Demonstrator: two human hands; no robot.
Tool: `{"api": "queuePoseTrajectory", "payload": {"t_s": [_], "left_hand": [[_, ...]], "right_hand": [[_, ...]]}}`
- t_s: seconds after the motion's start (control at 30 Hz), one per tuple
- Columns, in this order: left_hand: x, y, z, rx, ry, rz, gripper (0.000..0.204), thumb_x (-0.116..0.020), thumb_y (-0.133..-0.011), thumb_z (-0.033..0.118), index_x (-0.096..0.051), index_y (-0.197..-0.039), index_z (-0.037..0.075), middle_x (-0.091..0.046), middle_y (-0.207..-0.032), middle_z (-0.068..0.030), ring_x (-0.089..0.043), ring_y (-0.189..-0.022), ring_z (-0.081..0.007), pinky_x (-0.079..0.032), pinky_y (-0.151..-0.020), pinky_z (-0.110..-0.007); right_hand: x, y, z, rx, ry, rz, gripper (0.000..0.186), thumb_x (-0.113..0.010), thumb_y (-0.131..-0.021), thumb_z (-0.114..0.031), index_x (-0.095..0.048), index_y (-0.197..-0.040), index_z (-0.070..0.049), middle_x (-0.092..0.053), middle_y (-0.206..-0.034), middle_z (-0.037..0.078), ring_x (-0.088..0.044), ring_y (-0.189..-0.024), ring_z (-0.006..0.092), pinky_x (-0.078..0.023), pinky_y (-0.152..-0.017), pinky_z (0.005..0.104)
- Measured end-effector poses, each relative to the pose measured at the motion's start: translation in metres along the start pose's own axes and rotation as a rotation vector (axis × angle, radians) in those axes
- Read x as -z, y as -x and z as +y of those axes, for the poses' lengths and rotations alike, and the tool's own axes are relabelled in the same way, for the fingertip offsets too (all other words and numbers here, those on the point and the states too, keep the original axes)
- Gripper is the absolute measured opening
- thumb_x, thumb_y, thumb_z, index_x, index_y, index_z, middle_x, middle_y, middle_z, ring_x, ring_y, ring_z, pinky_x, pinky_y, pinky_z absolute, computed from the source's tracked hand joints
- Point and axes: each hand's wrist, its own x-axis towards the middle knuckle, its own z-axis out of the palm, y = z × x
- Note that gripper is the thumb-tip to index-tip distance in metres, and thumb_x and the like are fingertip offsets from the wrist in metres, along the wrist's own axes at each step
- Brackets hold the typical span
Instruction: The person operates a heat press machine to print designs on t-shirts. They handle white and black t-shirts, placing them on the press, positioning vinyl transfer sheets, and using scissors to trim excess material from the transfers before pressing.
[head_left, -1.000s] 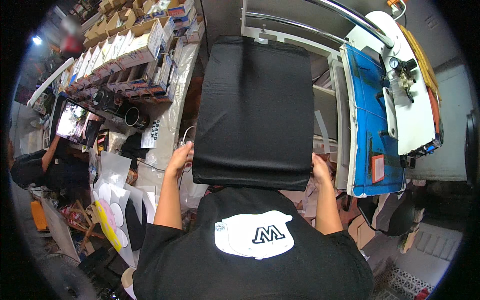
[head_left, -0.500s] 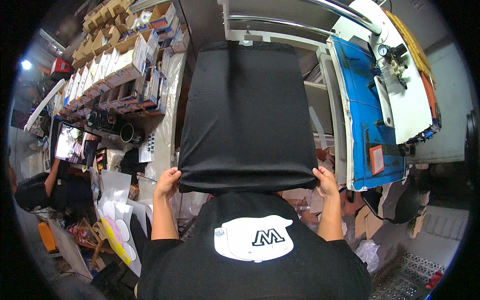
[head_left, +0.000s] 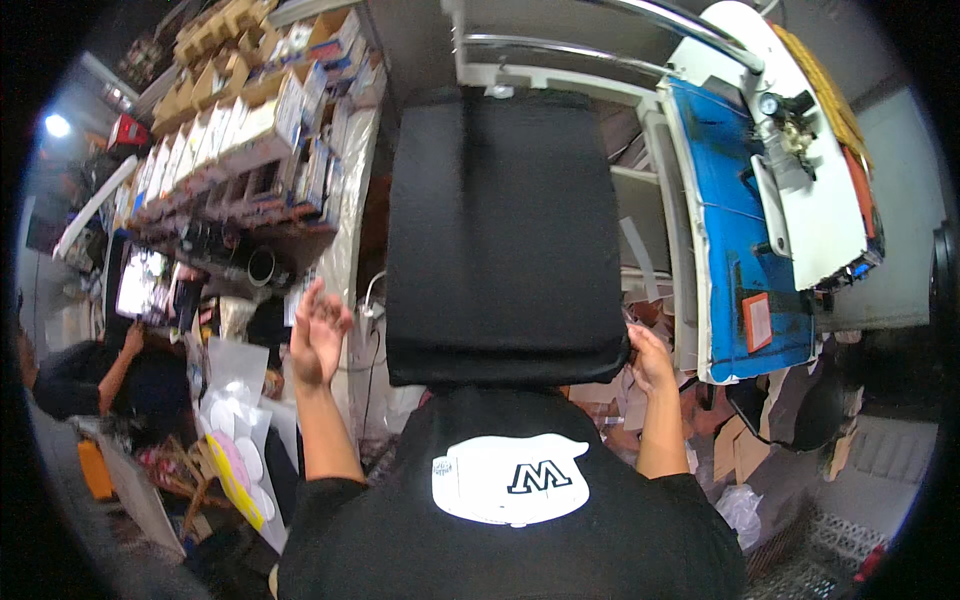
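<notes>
The black cloth [head_left: 510, 240] lies smooth and flat directly in front of the person, its long axis running straight away from the torso, the near edge just beyond the shirt [head_left: 400, 540] and the far, slightly narrower end close to a white frame [head_left: 560, 79]. The left hand [head_left: 318, 338] is raised off the cloth's left side, open and empty, fingers loosely bent. The right hand [head_left: 650, 360] is at the near right corner with fingers curled; I cannot tell whether it grips the edge. To the left, a plastic-covered tabletop [head_left: 354, 190] carries rows of open cardboard boxes [head_left: 235, 130] and a dark cup [head_left: 261, 265]. To the right, a blue pad [head_left: 725, 230] bears an orange-edged card [head_left: 758, 323], beside a white machine [head_left: 830, 235] with a round gauge [head_left: 769, 104]. Farther left, another person [head_left: 95, 385] in dark clothing has a hand near a lit screen [head_left: 145, 285]; cardboard pieces [head_left: 738, 450] lie at lower right.
</notes>
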Motion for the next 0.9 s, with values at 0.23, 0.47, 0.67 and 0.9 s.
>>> {"api": "queuePoseTrajectory", "payload": {"t_s": [0.23, 0.47, 0.67, 0.9], "left_hand": [[-0.081, -0.015, -0.01, 0.137, -0.647, -0.318, 0.038, -0.066, -0.097, 0.021, -0.061, -0.128, 0.0, -0.067, -0.108, -0.01, -0.066, -0.096, -0.0192, -0.054, -0.085, -0.033], [0.03, -0.019, -0.077, 0.676, -0.452, 0.289, 0.048, -0.059, -0.098, 0.045, -0.062, -0.126, 0.007, -0.068, -0.114, -0.0036, -0.059, -0.085, -0.0102, -0.047, -0.073, -0.027], [0.092, 0.005, -0.074, 0.687, -0.428, 0.086, 0.015, -0.059, -0.102, 0.025, -0.066, -0.102, 0.012, -0.056, -0.065, 0.0077, -0.052, -0.056, -0.0086, -0.045, -0.059, -0.027], [0.104, 0.02, -0.054, 0.544, 0.017, 0.004, 0.023, -0.063, -0.098, 0.015, -0.06, -0.118, 0.004, -0.071, -0.111, -0.0084, -0.069, -0.098, -0.0183, -0.056, -0.086, -0.034]], "right_hand": [[0.019, -0.012, 0.015, 0.014, -0.158, -0.022, 0.018, -0.065, -0.097, -0.017, -0.065, -0.108, -0.003, -0.07, -0.107, 0.008, -0.066, -0.099, 0.0197, -0.052, -0.091, 0.0361], [-0.023, 0.01, 0.002, 0.024, -0.101, 0.187, 0.022, -0.064, -0.097, -0.012, -0.064, -0.113, 0.003, -0.068, -0.111, 0.01, -0.063, -0.104, 0.0198, -0.049, -0.095, 0.033], [-0.006, -0.008, 0.022, 0.105, -0.211, 0.069, 0.017, -0.063, -0.098, -0.013, -0.066, -0.107, 0.001, -0.068, -0.108, 0.006, -0.06, -0.102, 0.0149, -0.043, -0.096, 0.0302], [-0.002, -0.002, 0.032, 0.17, -0.294, 0.177, 0.018, -0.062, -0.099, -0.015, -0.065, -0.109, 0.0, -0.068, -0.106, 0.005, -0.061, -0.099, 0.0144, -0.046, -0.093, 0.0306]]}}
